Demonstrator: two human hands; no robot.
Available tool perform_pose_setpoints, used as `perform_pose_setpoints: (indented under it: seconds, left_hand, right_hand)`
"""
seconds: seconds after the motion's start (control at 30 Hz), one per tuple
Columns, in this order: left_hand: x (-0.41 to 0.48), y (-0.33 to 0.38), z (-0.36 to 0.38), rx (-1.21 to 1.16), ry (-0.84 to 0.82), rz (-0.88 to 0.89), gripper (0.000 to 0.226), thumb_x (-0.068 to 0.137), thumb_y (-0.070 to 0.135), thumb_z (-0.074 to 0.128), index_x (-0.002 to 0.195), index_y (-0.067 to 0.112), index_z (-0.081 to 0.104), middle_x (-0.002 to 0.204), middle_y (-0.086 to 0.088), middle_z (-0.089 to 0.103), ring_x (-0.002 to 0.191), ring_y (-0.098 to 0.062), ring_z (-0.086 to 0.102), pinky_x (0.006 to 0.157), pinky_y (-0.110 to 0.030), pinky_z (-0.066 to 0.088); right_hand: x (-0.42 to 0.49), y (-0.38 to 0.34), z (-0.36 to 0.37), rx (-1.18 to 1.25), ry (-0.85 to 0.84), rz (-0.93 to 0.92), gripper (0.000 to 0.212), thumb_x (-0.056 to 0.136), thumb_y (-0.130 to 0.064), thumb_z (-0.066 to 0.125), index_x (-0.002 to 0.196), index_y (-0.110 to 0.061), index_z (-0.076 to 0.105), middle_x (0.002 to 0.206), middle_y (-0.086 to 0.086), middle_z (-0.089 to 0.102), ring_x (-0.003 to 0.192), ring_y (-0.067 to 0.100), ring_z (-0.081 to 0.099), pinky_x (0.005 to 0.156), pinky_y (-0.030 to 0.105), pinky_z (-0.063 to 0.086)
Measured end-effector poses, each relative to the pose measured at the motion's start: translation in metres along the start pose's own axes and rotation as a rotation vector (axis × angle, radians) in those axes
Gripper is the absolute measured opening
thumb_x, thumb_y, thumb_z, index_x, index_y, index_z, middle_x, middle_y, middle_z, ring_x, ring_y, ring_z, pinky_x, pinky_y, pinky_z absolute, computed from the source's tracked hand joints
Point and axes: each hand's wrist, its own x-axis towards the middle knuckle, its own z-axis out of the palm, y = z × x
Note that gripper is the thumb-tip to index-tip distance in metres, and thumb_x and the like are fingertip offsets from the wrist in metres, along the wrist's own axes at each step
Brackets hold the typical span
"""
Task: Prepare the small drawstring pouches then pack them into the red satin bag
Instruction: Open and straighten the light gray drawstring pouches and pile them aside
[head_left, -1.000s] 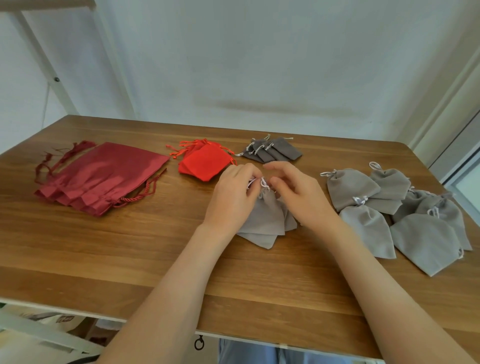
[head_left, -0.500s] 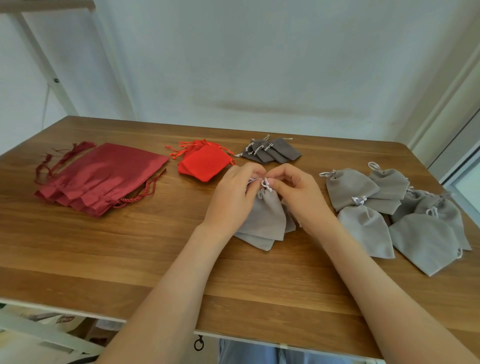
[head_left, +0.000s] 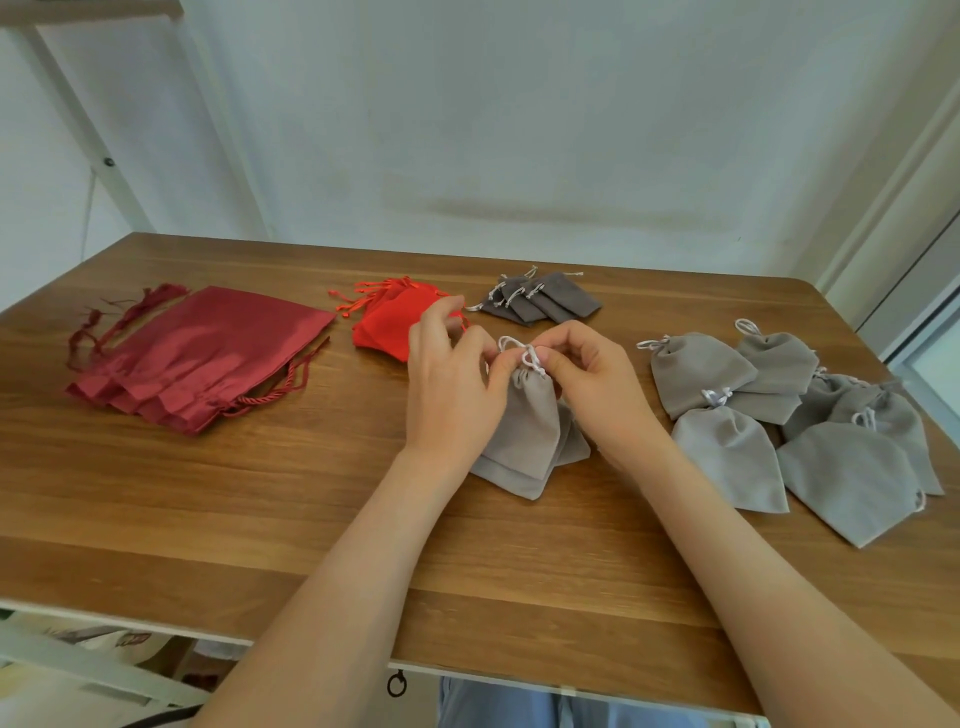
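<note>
A left hand (head_left: 451, 397) and right hand (head_left: 597, 400) each pinched the white drawstring (head_left: 511, 344) atop a grey pouch (head_left: 524, 434), right of the red satin bags (head_left: 202, 358).

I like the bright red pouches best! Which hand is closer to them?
Left. The left hand has its raised fingers right by the bright red pouches; the right hand is farther off, on the other side of the grey pouch that both hands pinch.
</note>
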Motion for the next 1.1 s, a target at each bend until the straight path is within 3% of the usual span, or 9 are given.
perform_pose_setpoints:
  seconds: [0.2, 0.4, 0.53, 0.7, 0.8, 0.9, 1.03, 1.1]
  left_hand:
    - [0.001, 0.001, 0.0, -0.013, 0.061, -0.024, 0.028, 0.082, 0.027, 0.071, 0.064, 0.008, 0.059, 0.133, -0.015, 0.046, 0.112, -0.025, 0.045, 0.089, -0.031, 0.034]
    - [0.002, 0.002, 0.004, -0.092, 0.089, 0.072, 0.009, 0.083, 0.019, 0.07, 0.081, 0.011, 0.069, 0.14, -0.015, 0.042, 0.115, -0.019, 0.04, 0.096, -0.028, 0.035]
    - [0.003, 0.001, 0.004, -0.085, 0.068, 0.168, 0.013, 0.086, 0.016, 0.06, 0.082, 0.008, 0.069, 0.137, -0.018, 0.045, 0.111, -0.017, 0.04, 0.094, -0.023, 0.034]
    - [0.003, 0.0, 0.004, 0.048, 0.023, 0.253, 0.023, 0.088, 0.013, 0.048, 0.077, 0.002, 0.064, 0.133, -0.017, 0.051, 0.103, -0.022, 0.043, 0.083, -0.036, 0.045]
    - [0.004, 0.001, 0.005, 0.128, 0.027, 0.312, 0.009, 0.082, 0.002, 0.053, 0.077, 0.003, 0.06, 0.126, -0.015, 0.057, 0.099, -0.022, 0.043, 0.081, -0.032, 0.037]
    - [0.004, 0.002, 0.004, 0.169, 0.047, 0.367, 0.009, 0.076, -0.002, 0.05, 0.076, 0.005, 0.057, 0.12, -0.014, 0.062, 0.094, -0.021, 0.042, 0.077, -0.028, 0.03]
    - [0.006, -0.006, 0.002, 0.143, 0.095, 0.25, 0.02, 0.066, -0.013, 0.05, 0.073, 0.005, 0.055, 0.113, -0.012, 0.062, 0.094, -0.02, 0.039, 0.077, -0.026, 0.032]
    - [0.004, -0.006, 0.005, 0.039, 0.076, 0.158, 0.022, 0.065, -0.016, 0.047, 0.068, 0.005, 0.053, 0.109, -0.011, 0.061, 0.094, -0.015, 0.035, 0.08, -0.014, 0.03]
  right_hand:
    - [-0.001, -0.002, 0.002, 0.045, -0.005, -0.014, 0.011, 0.093, -0.006, 0.055, 0.089, -0.008, 0.065, 0.079, -0.004, 0.067, 0.069, -0.001, 0.06, 0.061, 0.014, 0.047]
    - [0.0, 0.001, 0.001, 0.06, -0.014, 0.013, 0.013, 0.094, -0.01, 0.054, 0.089, -0.013, 0.065, 0.084, -0.004, 0.068, 0.079, 0.005, 0.063, 0.071, 0.019, 0.052]
    - [0.001, 0.001, 0.0, 0.039, -0.024, 0.034, 0.013, 0.094, -0.01, 0.055, 0.088, -0.014, 0.066, 0.084, -0.002, 0.069, 0.079, 0.008, 0.063, 0.072, 0.024, 0.052]
    - [0.002, 0.002, 0.001, 0.01, -0.008, 0.049, 0.014, 0.092, -0.009, 0.057, 0.083, -0.013, 0.067, 0.077, -0.006, 0.069, 0.072, 0.004, 0.06, 0.064, 0.019, 0.048]
    - [0.002, 0.004, 0.003, -0.042, 0.008, 0.072, 0.018, 0.092, -0.011, 0.057, 0.079, -0.019, 0.067, 0.076, -0.008, 0.068, 0.072, 0.005, 0.059, 0.067, 0.024, 0.047]
    - [0.003, 0.005, 0.001, -0.107, 0.047, 0.1, 0.019, 0.093, -0.012, 0.055, 0.079, -0.02, 0.065, 0.077, -0.005, 0.066, 0.073, 0.01, 0.056, 0.07, 0.032, 0.048]
    - [0.004, 0.005, -0.006, -0.168, 0.143, 0.11, 0.018, 0.094, -0.01, 0.051, 0.081, -0.014, 0.063, 0.081, 0.001, 0.066, 0.07, 0.012, 0.054, 0.069, 0.033, 0.05]
    - [0.005, 0.006, -0.007, -0.207, 0.168, 0.101, 0.017, 0.093, -0.008, 0.051, 0.08, -0.012, 0.061, 0.082, 0.004, 0.065, 0.066, 0.01, 0.052, 0.065, 0.03, 0.047]
